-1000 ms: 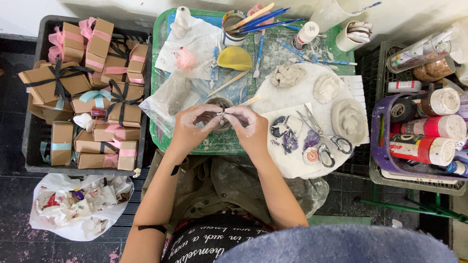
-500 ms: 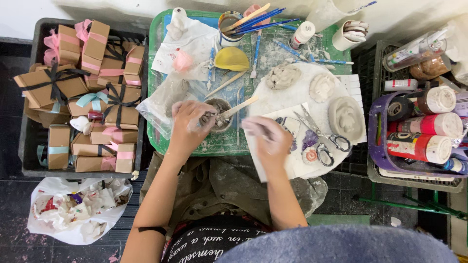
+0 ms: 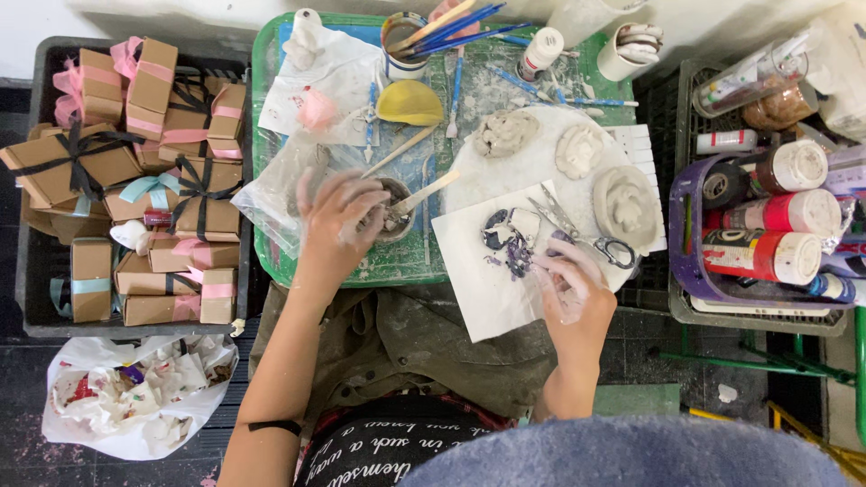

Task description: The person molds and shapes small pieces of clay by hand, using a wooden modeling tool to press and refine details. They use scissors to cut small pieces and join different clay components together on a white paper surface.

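Grey cloth: a blue-grey fold (image 3: 631, 451) fills the nearest edge of the view, below the green tray; beside it lies a dark garment with pale script (image 3: 379, 451).
Apron: a stained olive apron (image 3: 406, 347) lies across the lap, just under the tray's near rim.
Right hand: the right hand (image 3: 570, 284) rests at the near right corner of the tray, on a white paper sheet (image 3: 492, 289); its fingers are curled loosely together, clay-smeared, and whether they pinch anything I cannot tell.
Purple scraps: dark purple bits (image 3: 510, 243) lie on the sheet just left of the right hand's fingertips.
Scissors: a pair of scissors (image 3: 586, 236) lies just beyond the right hand, handles nearly touching it.
Left hand: the left hand (image 3: 338, 225) sits near the middle of the tray, fingers spread over the rim of a small grey bowl (image 3: 395, 212), touching it.
Stick: a wooden stick (image 3: 424, 192) leans out of the bowl toward the right.
Tray: the green tray (image 3: 361, 271) carries all of this, dusted white.
Clay shapes: three pale swirled clay pieces (image 3: 577, 149) sit on a round white board in the tray's right half.
Yellow piece: a yellow curved piece (image 3: 410, 102) lies beyond the bowl.
Brush cup: a cup of blue brushes (image 3: 406, 41) stands at the tray's far edge.
Left of tray: a black crate of ribboned brown boxes (image 3: 135, 180).
Right of tray: a basket of paint bottles (image 3: 767, 225).
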